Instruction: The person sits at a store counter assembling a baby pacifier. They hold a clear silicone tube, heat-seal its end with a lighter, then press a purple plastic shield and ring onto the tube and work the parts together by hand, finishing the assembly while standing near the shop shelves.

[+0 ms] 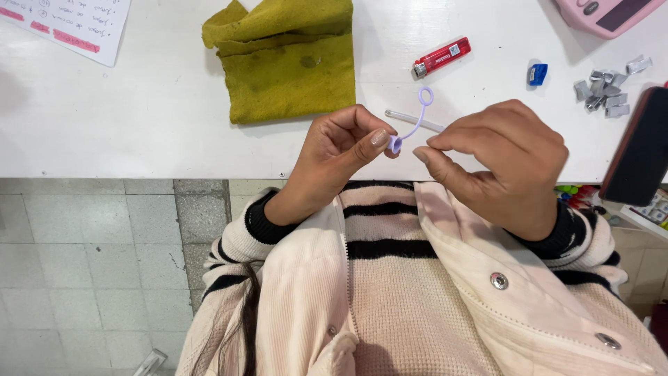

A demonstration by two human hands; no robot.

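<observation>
My left hand (335,157) pinches a thin lilac plastic strand (417,115) at its lower looped end, between thumb and forefinger. The strand curves up to a small ring at its top. My right hand (502,161) is curled close beside it, fingertips meeting near the strand's lower end; whether they touch it I cannot tell. A clear thin tube (416,120) lies on the white table (139,111) just behind the strand. Both hands hover at the table's near edge, over my striped sweater and cream jacket.
A folded mustard-yellow cloth (289,59) lies at the back centre. A red lighter (441,56), a small blue sharpener (536,74) and several grey metal clips (604,89) sit to the right. A pink device (605,14), a dark phone (641,150) and a paper sheet (69,21) edge the table.
</observation>
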